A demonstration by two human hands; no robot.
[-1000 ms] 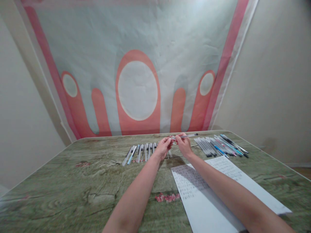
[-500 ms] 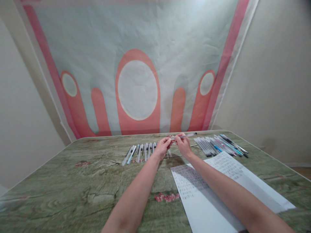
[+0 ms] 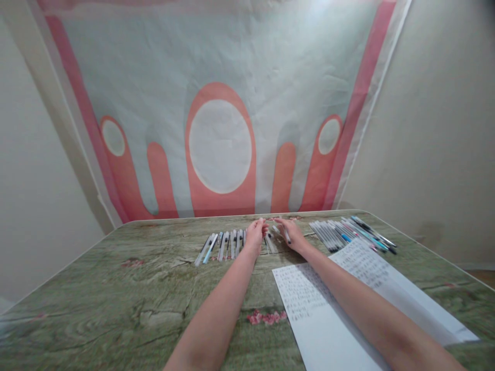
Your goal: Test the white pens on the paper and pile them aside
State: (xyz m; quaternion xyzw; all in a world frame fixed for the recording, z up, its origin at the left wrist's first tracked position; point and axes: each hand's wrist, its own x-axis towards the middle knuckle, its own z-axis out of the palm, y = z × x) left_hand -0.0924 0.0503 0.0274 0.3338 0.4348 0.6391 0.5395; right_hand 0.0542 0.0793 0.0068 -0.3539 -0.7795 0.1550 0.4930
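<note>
Just right of the left pen row [image 3: 224, 243], both hands sit low on the green table [image 3: 116, 288]. Right hand [image 3: 291, 236] pinches a pen [image 3: 286, 235] between its fingers. Left hand [image 3: 256, 233] is curled at that row's right end, can't tell if it grips anything. Written paper [image 3: 309, 304] lies nearer the camera.

A written sheet of paper [image 3: 309, 299] lies on the green table [image 3: 116, 288] before a pink-patterned backdrop [image 3: 220, 103].
</note>
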